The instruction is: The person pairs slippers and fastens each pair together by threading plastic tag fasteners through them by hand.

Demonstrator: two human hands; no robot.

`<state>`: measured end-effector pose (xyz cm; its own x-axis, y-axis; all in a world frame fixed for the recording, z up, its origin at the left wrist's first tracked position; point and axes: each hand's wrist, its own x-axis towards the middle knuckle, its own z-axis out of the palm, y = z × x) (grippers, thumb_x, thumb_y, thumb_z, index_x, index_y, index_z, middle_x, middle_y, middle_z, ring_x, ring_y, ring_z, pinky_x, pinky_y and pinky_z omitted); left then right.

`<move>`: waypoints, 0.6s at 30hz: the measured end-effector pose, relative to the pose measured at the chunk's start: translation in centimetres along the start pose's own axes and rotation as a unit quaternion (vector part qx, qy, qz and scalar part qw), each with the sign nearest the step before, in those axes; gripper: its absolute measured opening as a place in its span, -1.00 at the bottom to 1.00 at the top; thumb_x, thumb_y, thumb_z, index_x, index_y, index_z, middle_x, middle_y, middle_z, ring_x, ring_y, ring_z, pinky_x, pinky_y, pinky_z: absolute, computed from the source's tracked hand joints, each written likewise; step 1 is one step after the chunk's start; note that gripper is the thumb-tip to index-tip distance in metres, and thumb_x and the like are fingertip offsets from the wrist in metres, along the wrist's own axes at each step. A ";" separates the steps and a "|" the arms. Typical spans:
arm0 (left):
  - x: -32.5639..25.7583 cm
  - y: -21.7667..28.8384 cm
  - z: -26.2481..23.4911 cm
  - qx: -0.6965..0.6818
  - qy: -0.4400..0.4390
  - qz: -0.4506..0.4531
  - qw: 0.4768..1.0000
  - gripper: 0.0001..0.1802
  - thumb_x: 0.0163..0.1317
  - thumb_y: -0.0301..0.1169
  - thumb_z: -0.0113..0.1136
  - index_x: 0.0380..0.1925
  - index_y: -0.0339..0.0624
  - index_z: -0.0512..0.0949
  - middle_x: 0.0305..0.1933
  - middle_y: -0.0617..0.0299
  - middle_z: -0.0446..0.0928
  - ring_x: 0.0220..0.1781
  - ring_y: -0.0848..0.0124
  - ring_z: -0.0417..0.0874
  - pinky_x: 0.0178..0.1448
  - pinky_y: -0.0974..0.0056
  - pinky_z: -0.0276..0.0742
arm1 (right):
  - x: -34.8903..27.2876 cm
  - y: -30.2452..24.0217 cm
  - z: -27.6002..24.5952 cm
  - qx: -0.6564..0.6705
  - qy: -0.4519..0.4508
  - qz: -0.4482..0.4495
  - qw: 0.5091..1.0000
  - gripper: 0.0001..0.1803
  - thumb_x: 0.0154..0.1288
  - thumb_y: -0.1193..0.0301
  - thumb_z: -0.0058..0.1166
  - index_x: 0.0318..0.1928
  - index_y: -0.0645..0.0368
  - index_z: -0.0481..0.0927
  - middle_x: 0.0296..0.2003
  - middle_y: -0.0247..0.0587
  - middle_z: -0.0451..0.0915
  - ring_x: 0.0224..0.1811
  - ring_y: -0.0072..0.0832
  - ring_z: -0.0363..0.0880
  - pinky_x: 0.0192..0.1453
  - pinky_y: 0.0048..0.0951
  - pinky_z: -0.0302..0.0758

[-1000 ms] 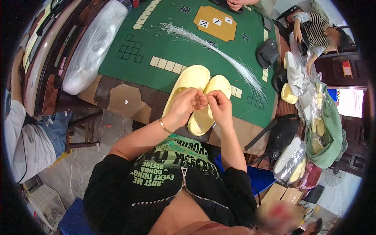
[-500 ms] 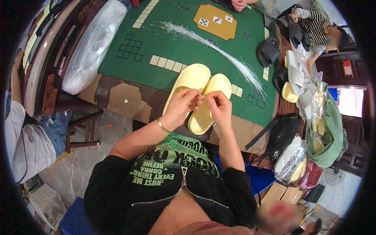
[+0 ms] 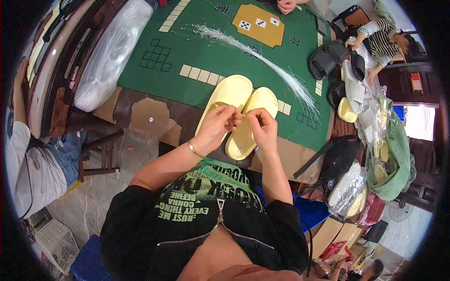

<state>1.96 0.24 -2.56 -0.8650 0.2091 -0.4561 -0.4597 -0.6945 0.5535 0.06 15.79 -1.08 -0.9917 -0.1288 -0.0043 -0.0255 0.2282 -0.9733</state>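
A pair of pale yellow slide slippers lies side by side at the table's near edge: the left slipper [image 3: 234,89] and the right slipper [image 3: 241,140]. Over them my left hand [image 3: 216,125] and my right hand [image 3: 263,131] almost meet, fingertips pinched. A thin, pale strand seems to run between the fingertips, too fine to make out fully. Beyond the slippers, a bundle of thin white plastic strands [image 3: 253,51], apparently tag fasteners, is spread diagonally across the green table mat [image 3: 187,47].
To the left lies a long clear plastic bag of white strands [image 3: 112,56]. Dark slippers [image 3: 326,58] rest at the table's right edge, by a co-worker in stripes [image 3: 379,40]. Bagged slippers [image 3: 347,192] and a black bag [image 3: 333,159] are at right. Torn cardboard [image 3: 150,119] covers the near edge.
My hands stay almost still above the yellow slippers. At the far right, the co-worker's arms have shifted, and another dark slipper now lies beside the one at the table edge.
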 end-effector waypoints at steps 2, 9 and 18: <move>0.1 -0.1 -0.1 -0.002 0.004 -0.003 1.000 -0.80 0.30 -0.29 -0.03 -0.29 -0.18 0.47 -0.36 0.30 0.53 -0.35 0.55 0.53 -0.31 0.46 0.42 | 0.0 0.0 -0.1 -0.006 -0.004 0.000 1.000 -0.93 0.17 0.51 0.05 -0.40 0.25 0.48 -0.54 -0.51 0.43 -0.51 -0.79 0.30 -0.44 -0.71 0.30; 0.0 -0.1 -0.1 0.001 -0.002 -0.001 1.000 -0.80 0.30 -0.29 -0.02 -0.29 -0.18 0.47 -0.37 0.30 0.54 -0.36 0.56 0.52 -0.32 0.47 0.42 | 0.0 0.2 -0.3 -0.021 -0.035 0.012 0.999 -0.92 0.19 0.50 0.03 -0.41 0.25 0.47 -0.55 -0.50 0.42 -0.51 -0.80 0.30 -0.45 -0.71 0.30; 0.1 -0.1 -0.1 -0.002 -0.008 -0.006 1.000 -0.81 0.30 -0.28 -0.02 -0.29 -0.17 0.47 -0.38 0.33 0.52 -0.38 0.58 0.50 -0.32 0.48 0.41 | -0.1 0.4 0.0 0.004 -0.013 0.003 1.000 -0.95 0.19 0.51 0.01 -0.38 0.25 0.47 -0.51 -0.49 0.44 -0.47 -0.79 0.33 -0.39 -0.71 0.33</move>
<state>1.99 0.28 -2.72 -0.8628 0.2285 -0.4509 -0.4692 -0.6941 0.5460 0.15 15.87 -1.52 -0.9880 -0.1532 -0.0167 -0.0179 0.2215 -0.9750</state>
